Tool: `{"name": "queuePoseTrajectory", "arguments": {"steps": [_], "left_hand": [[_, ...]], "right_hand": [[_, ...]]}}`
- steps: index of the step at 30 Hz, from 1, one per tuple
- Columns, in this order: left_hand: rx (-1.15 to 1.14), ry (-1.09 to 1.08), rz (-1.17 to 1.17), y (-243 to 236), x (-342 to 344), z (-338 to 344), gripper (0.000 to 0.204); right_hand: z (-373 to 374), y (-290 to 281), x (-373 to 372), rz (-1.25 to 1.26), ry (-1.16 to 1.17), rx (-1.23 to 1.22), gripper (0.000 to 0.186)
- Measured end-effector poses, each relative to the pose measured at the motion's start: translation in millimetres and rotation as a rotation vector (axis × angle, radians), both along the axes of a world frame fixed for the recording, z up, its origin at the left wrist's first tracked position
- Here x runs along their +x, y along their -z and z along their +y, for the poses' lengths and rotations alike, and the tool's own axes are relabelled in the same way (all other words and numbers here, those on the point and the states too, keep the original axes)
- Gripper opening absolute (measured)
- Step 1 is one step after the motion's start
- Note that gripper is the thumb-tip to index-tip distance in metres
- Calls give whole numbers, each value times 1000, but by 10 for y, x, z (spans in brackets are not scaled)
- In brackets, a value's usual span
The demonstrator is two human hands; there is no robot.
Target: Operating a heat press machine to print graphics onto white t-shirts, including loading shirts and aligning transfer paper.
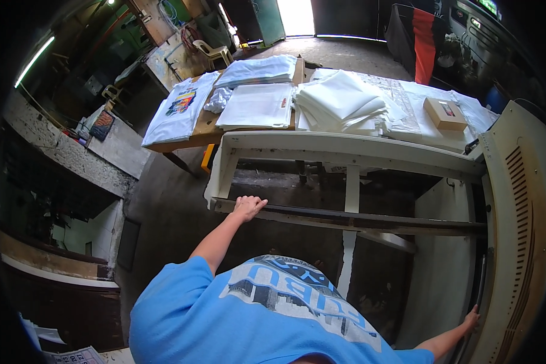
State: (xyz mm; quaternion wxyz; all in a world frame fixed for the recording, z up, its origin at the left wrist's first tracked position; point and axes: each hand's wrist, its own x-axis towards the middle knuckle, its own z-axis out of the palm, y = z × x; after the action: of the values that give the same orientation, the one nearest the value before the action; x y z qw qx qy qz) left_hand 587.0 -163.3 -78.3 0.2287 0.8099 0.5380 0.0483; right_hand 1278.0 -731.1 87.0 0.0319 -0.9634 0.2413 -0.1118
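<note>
My left hand (247, 208) is curled over the dark front rail (376, 223) of a white metal frame (352, 141), near that frame's left end. Down at the lower right, my right hand (469, 319) grips a slim metal bar (481, 282) beside the tall beige machine housing (522, 200), which has a column of vent slots. The frame is open in the middle, with a crossmember (350, 188) and the floor visible through it.
Beyond the frame, a long table (176, 146) holds folded white shirts (256, 104), a fanned pile of white sheets (340, 97) and a cardboard box (444, 114). A plastic chair (215, 53) stands behind. A concrete ledge (73, 151) runs along the left.
</note>
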Motion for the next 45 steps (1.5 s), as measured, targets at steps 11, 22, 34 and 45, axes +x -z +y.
{"name": "queuePoseTrajectory", "arguments": {"steps": [11, 22, 34, 45], "left_hand": [[44, -32, -75, 43, -83, -98, 53], [-16, -30, 0, -70, -104, -40, 59], [-322, 8, -993, -27, -1167, 642, 70], [-371, 486, -1606, -2932, 2145, -668, 64]], "right_hand": [[753, -64, -477, -270, 62, -382, 53], [2557, 1630, -2566, -82, -1004, 298, 59], [3149, -874, -2546, -620, -1181, 983, 54], [4511, -1595, -4208, 31, -1793, 1770, 58]]}}
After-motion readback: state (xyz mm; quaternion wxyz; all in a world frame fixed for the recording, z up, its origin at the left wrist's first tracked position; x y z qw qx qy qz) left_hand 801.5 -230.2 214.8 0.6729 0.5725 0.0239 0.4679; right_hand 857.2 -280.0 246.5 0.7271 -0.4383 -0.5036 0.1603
